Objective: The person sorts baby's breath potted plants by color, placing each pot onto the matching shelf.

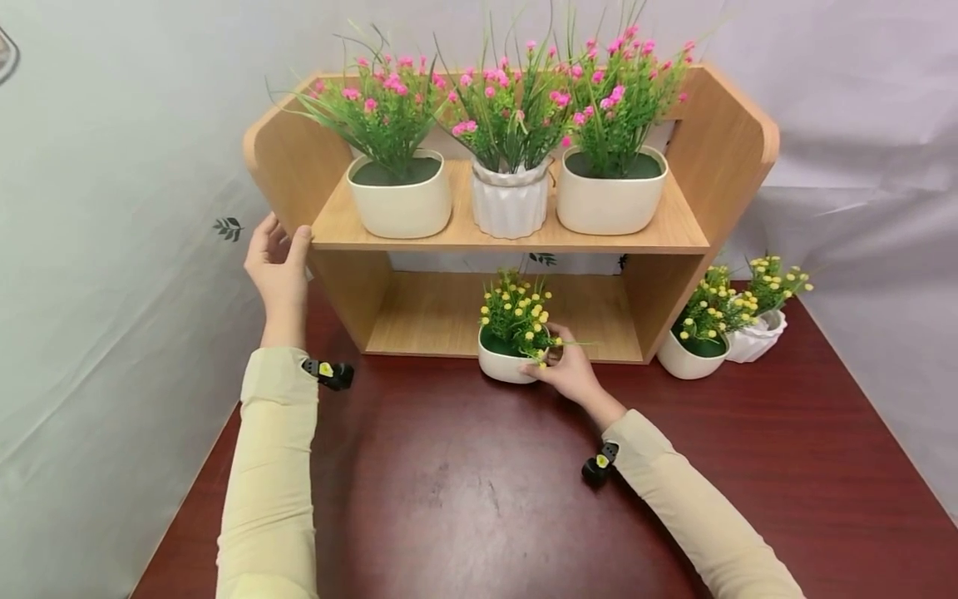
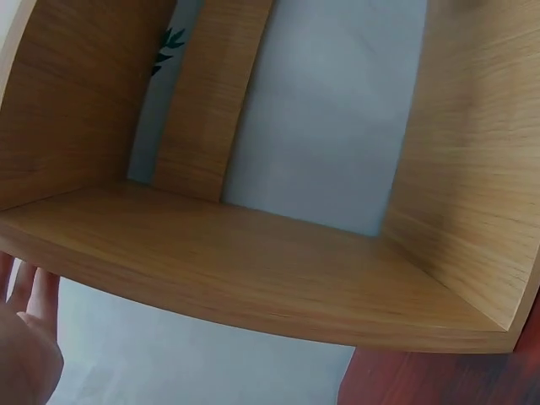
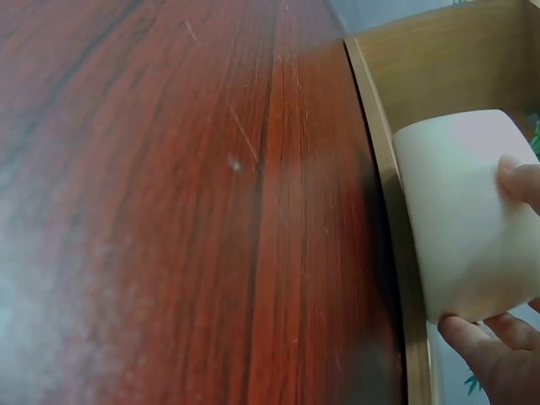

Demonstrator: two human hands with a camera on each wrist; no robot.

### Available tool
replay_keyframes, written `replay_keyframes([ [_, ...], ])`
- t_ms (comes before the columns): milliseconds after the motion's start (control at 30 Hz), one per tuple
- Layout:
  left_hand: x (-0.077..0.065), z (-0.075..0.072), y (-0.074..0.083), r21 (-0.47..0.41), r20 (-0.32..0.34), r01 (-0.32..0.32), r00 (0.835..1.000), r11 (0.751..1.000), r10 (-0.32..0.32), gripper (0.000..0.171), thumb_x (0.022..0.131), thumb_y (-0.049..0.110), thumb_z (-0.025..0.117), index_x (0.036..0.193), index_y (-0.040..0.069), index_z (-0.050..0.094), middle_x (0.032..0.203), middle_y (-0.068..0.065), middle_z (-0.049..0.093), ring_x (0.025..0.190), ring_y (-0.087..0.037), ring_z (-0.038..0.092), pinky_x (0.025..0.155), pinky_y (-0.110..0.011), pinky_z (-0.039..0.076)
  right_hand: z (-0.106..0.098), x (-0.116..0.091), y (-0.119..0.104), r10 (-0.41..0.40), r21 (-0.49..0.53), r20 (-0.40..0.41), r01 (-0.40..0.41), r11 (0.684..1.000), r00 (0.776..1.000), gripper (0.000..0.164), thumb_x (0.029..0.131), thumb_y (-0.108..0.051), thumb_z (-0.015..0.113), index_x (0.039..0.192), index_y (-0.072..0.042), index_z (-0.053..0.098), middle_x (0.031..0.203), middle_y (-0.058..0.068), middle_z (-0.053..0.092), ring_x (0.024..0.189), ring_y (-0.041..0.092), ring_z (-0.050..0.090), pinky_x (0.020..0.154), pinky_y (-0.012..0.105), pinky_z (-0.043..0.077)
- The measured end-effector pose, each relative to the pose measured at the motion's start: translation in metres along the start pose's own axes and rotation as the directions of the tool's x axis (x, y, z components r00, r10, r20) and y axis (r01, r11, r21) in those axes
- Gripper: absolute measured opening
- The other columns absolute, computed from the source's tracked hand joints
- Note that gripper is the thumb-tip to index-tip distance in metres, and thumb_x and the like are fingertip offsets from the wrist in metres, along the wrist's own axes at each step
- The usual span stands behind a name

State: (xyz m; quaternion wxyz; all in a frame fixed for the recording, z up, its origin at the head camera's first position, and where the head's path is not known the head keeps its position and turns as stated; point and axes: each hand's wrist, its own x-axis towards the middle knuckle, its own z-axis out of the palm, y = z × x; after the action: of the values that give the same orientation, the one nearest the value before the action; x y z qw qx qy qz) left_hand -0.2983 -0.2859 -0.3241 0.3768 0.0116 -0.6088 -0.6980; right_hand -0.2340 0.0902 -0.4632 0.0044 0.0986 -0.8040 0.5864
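My right hand [image 1: 572, 370] grips the right end of a small cream flower pot [image 1: 509, 367] with yellow flowers, at the front edge of the lower shelf [image 1: 427, 320]. In the right wrist view, the thumb lies on the side of the same flower pot [image 3: 464, 211] and fingertips touch its end. My left hand [image 1: 280, 262] touches the left side panel of the wooden shelf unit [image 1: 509, 247], its thumb at the front edge. Outside that panel, the left wrist view shows fairly straight fingers [image 2: 44, 295]; their contact is partly hidden.
Along the upper shelf stand two cream oval pots [image 1: 399, 200] [image 1: 612, 195] and a white ribbed pot [image 1: 510, 200], all with pink flowers. Right of the unit, a cream pot [image 1: 693, 358] and a white pot [image 1: 756, 337] with yellow flowers stand on the dark red table [image 1: 464, 491].
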Motion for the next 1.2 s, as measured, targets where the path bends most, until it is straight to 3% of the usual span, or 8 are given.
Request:
replay_keyframes([
  [100,0.001,-0.001,0.001,-0.058,0.006,0.000,1.000,0.998,0.000,0.043,0.078,0.003,0.076,0.119,0.012,0.065,0.120,-0.009,0.065,0.109,-0.022,0.062,0.095,-0.031,0.048,0.003,0.002,-0.001,-0.004,-0.016,0.010,0.004,1.000,1.000,0.082,0.073,-0.004,0.081,0.138,0.005,0.032,0.125,0.022,0.040,0.067,0.014,0.043,0.057,0.018,0.039],
  [300,0.002,-0.001,0.005,-0.078,0.038,0.031,0.999,0.996,-0.029,0.050,0.077,0.002,0.077,0.123,0.014,0.062,0.123,-0.009,0.063,0.109,-0.023,0.061,0.094,-0.031,0.048,0.007,0.009,-0.004,0.012,-0.012,0.021,-0.012,1.000,1.000,0.083,0.072,-0.003,0.080,0.138,0.004,0.030,0.130,0.024,0.040,0.065,0.014,0.045,0.055,0.018,0.040],
  [500,0.002,0.000,0.006,-0.059,0.092,-0.001,0.996,0.998,0.007,0.044,0.080,0.000,0.073,0.121,0.012,0.064,0.119,-0.009,0.065,0.111,-0.023,0.060,0.096,-0.035,0.048,0.012,0.016,-0.003,0.003,0.061,0.026,-0.005,0.998,1.000,0.082,0.072,0.003,0.078,0.137,0.006,0.029,0.130,0.027,0.040,0.073,0.015,0.054,0.060,0.015,0.045],
  [667,0.001,-0.002,0.007,-0.062,0.097,0.043,0.995,0.997,-0.037,0.042,0.082,0.000,0.070,0.122,0.012,0.064,0.122,-0.009,0.063,0.115,-0.023,0.058,0.098,-0.035,0.046,0.019,0.021,-0.003,0.016,0.099,0.037,-0.019,0.995,0.999,0.082,0.072,0.006,0.078,0.137,0.006,0.029,0.130,0.026,0.039,0.092,0.028,0.060,0.069,0.015,0.050],
  [800,0.002,-0.002,0.010,-0.075,0.093,0.072,0.994,0.995,-0.065,0.041,0.083,0.000,0.069,0.121,0.013,0.064,0.124,-0.010,0.061,0.119,-0.025,0.055,0.101,-0.037,0.044,0.023,0.027,-0.005,0.007,0.104,0.037,-0.011,0.995,0.999,0.082,0.071,0.005,0.078,0.137,0.005,0.030,0.134,0.024,0.037,0.109,0.037,0.057,0.078,0.019,0.051],
  [1033,0.004,-0.002,0.009,-0.115,0.091,0.112,0.991,0.987,-0.102,0.040,0.082,0.001,0.071,0.119,0.014,0.064,0.126,-0.010,0.060,0.121,-0.026,0.053,0.103,-0.037,0.043,0.033,0.032,-0.007,0.042,0.055,0.027,-0.043,0.998,0.999,0.078,0.073,0.000,0.079,0.135,0.004,0.031,0.126,0.025,0.045,0.106,0.035,0.057,0.071,0.021,0.049],
  [1200,0.000,-0.001,0.008,-0.101,0.094,0.092,0.992,0.991,-0.083,0.039,0.083,0.001,0.070,0.120,0.013,0.064,0.126,-0.010,0.061,0.120,-0.026,0.054,0.101,-0.036,0.043,0.043,0.035,-0.010,0.064,0.078,0.046,-0.067,0.995,0.997,0.075,0.075,0.000,0.077,0.133,0.005,0.031,0.122,0.026,0.048,0.105,0.032,0.057,0.070,0.019,0.047],
])
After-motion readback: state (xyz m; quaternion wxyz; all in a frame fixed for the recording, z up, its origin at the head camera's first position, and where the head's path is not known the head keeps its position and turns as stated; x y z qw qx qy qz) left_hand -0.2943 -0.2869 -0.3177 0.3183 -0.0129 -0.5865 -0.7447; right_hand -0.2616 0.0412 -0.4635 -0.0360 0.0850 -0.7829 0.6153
